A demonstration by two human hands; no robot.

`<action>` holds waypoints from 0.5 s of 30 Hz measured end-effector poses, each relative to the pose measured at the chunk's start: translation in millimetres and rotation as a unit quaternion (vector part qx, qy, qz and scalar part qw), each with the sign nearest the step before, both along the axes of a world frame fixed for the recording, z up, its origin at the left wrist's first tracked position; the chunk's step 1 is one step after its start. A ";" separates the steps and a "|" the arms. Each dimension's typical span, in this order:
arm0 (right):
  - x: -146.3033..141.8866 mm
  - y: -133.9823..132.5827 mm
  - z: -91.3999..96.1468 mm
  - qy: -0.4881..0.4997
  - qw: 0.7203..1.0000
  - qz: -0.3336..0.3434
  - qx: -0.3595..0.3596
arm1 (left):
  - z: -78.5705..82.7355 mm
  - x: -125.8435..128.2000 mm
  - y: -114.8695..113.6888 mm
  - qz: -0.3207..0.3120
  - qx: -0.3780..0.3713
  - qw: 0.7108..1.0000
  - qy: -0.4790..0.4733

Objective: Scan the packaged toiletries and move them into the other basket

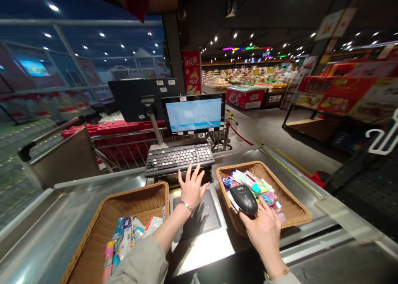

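Note:
My right hand point(263, 226) is closed around a black barcode scanner point(243, 199), whose head covers part of the goods below. Under it is a brown wicker basket point(292, 197) with small packaged items point(264, 187) in colourful wrappers. With fingers spread, my left hand point(191, 189) hovers by the front edge of the black keyboard point(178, 157); whether a fingertip touches a key I cannot tell. A second wicker basket point(90, 230) stands at the left, holding several slim packages point(126, 234), partly hidden by my left sleeve.
Behind the keyboard stands a lit monitor point(195, 115), with a dark screen back point(139, 97) beside it. A dark flat panel point(207, 217) is set in the metal counter point(71, 201) between the baskets. Beyond are a shopping cart point(228, 126) and a red freezer point(245, 97).

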State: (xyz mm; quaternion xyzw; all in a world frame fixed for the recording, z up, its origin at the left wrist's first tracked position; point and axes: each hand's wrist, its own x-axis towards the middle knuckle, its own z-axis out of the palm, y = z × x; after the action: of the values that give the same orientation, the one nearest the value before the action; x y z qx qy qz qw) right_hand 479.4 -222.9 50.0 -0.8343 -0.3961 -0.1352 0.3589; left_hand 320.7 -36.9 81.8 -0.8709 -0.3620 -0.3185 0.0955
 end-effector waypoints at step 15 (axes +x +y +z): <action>-59.8 34.9 -6.0 0.006 0.991 0.128 -0.034 | -23.2 -111.6 -8.0 0.097 -0.048 0.994 0.026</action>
State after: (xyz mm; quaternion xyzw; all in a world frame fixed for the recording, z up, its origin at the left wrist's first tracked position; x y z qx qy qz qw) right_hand 419.5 -188.0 44.0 -0.7892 -0.5017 -0.0692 0.3473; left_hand 209.1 -44.9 58.6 -0.8433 -0.4568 -0.2672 0.0938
